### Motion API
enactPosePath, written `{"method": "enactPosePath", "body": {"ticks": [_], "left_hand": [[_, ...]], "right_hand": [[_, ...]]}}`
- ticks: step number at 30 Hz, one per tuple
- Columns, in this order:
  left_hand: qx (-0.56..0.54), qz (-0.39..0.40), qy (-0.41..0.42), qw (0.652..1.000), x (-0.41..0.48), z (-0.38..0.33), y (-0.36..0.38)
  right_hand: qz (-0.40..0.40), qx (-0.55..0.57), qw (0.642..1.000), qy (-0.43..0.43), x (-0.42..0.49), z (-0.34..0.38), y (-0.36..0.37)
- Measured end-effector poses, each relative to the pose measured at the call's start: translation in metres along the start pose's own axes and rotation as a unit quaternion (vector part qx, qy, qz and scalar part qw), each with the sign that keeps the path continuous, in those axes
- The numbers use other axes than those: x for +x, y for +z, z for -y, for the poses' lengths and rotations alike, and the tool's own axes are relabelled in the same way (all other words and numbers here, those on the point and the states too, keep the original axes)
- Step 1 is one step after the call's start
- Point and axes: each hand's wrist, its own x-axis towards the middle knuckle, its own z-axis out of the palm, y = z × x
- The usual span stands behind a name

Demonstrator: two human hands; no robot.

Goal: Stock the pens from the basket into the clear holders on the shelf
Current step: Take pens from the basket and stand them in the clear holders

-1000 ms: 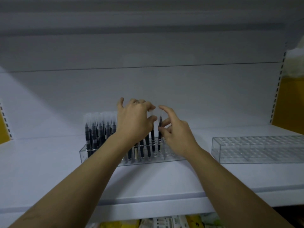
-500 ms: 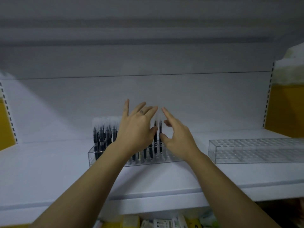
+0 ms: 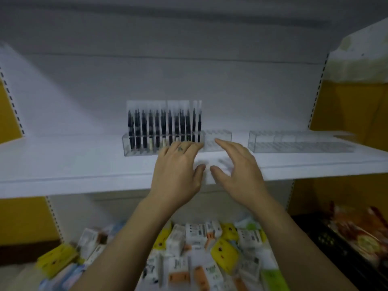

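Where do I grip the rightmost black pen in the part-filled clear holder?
Pinch the rightmost black pen by its clear cap, coming from above and the right: it stands upright, its base sits in the clear plastic holder, and other pens crowd its left.

One stocked holder (image 3: 218,141), one empty holder (image 3: 300,143), perhaps a dozen pens (image 3: 163,127) given blur, two hands (image 3: 177,173)

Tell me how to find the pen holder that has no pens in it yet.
Find the white shelf above the small boxes. Two long clear holders sit on it, side by side. The left holder carries black pens; the right holder shows no pens at all.
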Motion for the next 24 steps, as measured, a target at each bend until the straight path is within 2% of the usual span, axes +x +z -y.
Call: {"method": "enactPosePath", "body": {"ticks": [6,10,19,24], "left_hand": [[-0.031,0.040,-0.008,0.999,-0.073,-0.020,0.022],[-0.053,0.047,-0.020,0.997,-0.116,-0.033,0.041],[-0.106,0.255,-0.098,0.956,-0.216,-0.056,0.110],[-0.090,0.385,-0.122,0.910,-0.273,-0.056,0.152]], "right_hand": [[-0.022,-0.013,0.999,0.048,-0.084,-0.011,0.007],[0.029,-0.022,0.994,0.103,-0.139,-0.030,0.023],[0.204,-0.047,0.957,0.199,-0.244,-0.088,0.075],[0.314,-0.055,0.900,0.296,-0.294,-0.120,0.101]]}}
